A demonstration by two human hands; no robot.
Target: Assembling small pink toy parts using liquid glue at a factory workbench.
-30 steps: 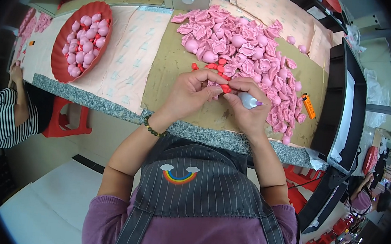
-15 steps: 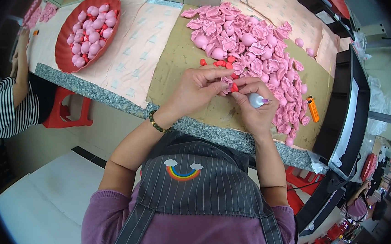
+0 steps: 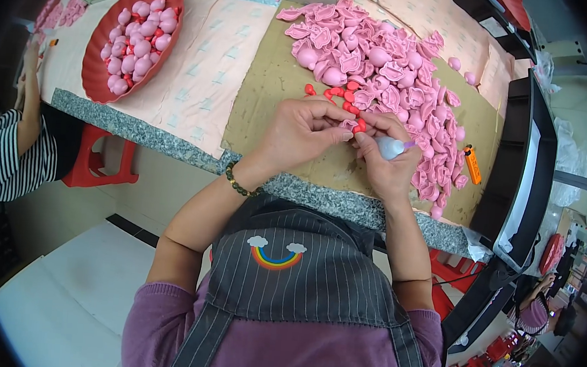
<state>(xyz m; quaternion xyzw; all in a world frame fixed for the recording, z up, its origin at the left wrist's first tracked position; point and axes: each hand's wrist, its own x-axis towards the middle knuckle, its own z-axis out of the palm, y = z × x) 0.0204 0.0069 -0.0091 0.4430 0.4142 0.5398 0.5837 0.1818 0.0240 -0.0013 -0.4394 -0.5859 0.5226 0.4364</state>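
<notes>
Above the cardboard sheet, my two hands meet at the fingertips. My left hand pinches a small pink rubbery piece, mostly covered by the fingers. Between thumb and finger of my right hand is a small red piece, pressed against the pink one. A small translucent squeeze bottle with a purple tip is tucked in the right palm. Just beyond my fingers lie several loose red pieces. A large heap of pink rubbery pieces, some ruffled and some round, spreads behind and to the right.
A red scalloped bowl with pink balls and red bits stands at the left. An orange cutter lies right of the heap. Black trays edge the table's right side. At far left sits a person in a striped top.
The red piece and the pink piece have come together between my fingertips. My right hand has turned slightly, with the bottle still in its palm. The view has shifted a little.
</notes>
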